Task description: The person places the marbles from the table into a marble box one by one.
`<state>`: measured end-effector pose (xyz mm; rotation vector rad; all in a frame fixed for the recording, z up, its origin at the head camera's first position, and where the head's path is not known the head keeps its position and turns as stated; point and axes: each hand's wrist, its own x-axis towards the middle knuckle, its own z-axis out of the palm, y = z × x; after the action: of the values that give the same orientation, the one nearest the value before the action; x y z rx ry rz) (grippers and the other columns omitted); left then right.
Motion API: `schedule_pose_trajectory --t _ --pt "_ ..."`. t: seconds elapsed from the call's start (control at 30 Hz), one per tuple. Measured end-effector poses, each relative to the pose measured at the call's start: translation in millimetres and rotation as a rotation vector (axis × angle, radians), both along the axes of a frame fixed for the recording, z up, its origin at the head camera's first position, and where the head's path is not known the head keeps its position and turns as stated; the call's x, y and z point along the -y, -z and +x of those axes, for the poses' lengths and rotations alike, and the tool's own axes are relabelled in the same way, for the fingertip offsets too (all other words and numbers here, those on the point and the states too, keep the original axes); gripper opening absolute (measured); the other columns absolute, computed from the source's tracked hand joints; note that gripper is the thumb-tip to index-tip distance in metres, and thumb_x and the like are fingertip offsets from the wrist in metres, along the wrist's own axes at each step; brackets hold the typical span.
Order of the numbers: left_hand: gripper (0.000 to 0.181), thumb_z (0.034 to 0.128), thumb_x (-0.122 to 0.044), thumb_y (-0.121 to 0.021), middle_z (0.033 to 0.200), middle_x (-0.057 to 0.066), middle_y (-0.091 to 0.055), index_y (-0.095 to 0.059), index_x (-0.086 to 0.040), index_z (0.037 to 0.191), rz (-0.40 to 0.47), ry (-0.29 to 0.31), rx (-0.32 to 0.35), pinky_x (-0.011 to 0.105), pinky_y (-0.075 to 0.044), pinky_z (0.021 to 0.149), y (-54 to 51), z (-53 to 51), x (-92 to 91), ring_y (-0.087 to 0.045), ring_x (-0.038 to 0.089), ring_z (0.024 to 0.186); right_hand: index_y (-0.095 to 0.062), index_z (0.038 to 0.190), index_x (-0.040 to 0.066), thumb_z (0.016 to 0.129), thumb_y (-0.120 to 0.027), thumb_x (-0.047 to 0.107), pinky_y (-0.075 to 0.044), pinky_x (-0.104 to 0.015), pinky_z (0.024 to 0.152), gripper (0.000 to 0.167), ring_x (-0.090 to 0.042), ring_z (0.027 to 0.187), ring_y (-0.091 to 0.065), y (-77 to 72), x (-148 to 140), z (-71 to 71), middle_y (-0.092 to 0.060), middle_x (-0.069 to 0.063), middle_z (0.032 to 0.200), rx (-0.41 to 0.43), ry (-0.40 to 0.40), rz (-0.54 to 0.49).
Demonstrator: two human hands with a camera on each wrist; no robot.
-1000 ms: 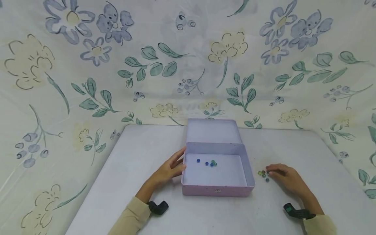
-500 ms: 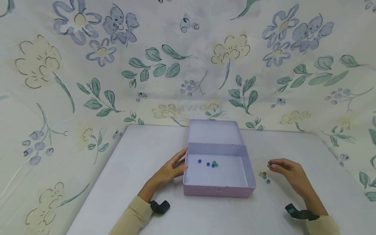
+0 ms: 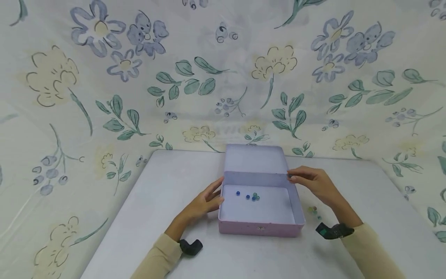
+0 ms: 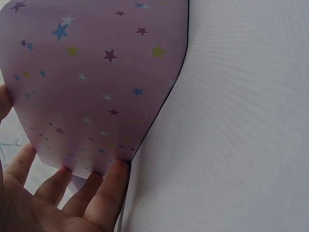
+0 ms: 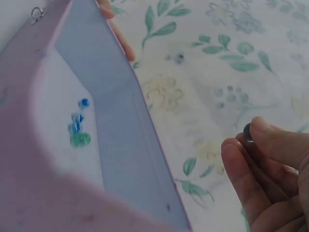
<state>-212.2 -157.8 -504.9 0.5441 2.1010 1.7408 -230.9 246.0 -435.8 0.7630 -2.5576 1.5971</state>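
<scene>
Head | marble point(image 5: 247, 132) pinched by right hand point(image 3: 317, 185), 2 o'clock of box point(image 3: 244, 228) | left hand point(image 3: 199, 204) uncurled at 9 | likely slick, best girth-held

Right hand point(image 3: 316, 185): from the loose marbles point(image 3: 311, 209) right of the pink star-printed box point(image 3: 259, 228), up to near the box's rear right corner; dark marble point(image 5: 247, 132): lifted off the table point(image 3: 251, 259), now pinched near that corner

ROOM: I could enter the box point(image 3: 244, 228) from above, its front and right parts free | BARRIERS: raised lid point(image 3: 256, 159) stood behind, right wall point(image 3: 296, 203) near my right grip point(image 3: 315, 184), my left grip point(image 3: 202, 201) against the left wall point(image 4: 101, 82), marbles point(image 3: 254, 198) sat inside toward the back
</scene>
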Motion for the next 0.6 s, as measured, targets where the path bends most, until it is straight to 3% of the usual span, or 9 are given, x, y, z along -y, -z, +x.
schedule_pose_trajectory --t 0.2,0.37,0.6 --pt "0.074 0.1011 -0.018 -0.059 0.17 0.003 -0.008 -0.016 -0.028 0.161 0.006 0.002 -0.006 0.055 -0.043 0.111 1.3 0.2 1.0 -0.018 0.044 0.152 -0.071 0.119 0.005 0.096 -0.067 0.015 -0.058 -0.019 0.087 0.025 -0.005 0.099 -0.07 -7.2 30.6 -18.9 -0.072 -0.014 0.113 -0.004 -0.1 0.041" --pt "0.074 0.1013 -0.015 -0.058 0.17 0.002 -0.008 -0.017 -0.03 0.161 0.017 0.003 -0.004 0.055 -0.042 0.111 2.2 -0.7 0.3 -0.017 0.043 0.153 -0.07 0.119 0.0 0.097 -0.066 0.015 -0.059 -0.022 0.084 0.027 -0.01 0.095 -0.07 -8.6 52.3 -29.4 -0.071 -0.017 0.109 0.002 -0.198 0.052" --pt "0.073 0.1011 -0.016 -0.058 0.17 0.001 -0.009 -0.018 -0.032 0.161 -0.007 -0.009 0.001 0.055 -0.043 0.111 1.8 0.1 -0.1 -0.018 0.043 0.153 -0.074 0.115 0.008 0.095 -0.068 0.018 -0.058 -0.022 0.083 0.023 -0.011 0.093 -0.068 -14.2 81.3 -40.9 -0.073 -0.008 0.108 0.018 -0.231 0.13"
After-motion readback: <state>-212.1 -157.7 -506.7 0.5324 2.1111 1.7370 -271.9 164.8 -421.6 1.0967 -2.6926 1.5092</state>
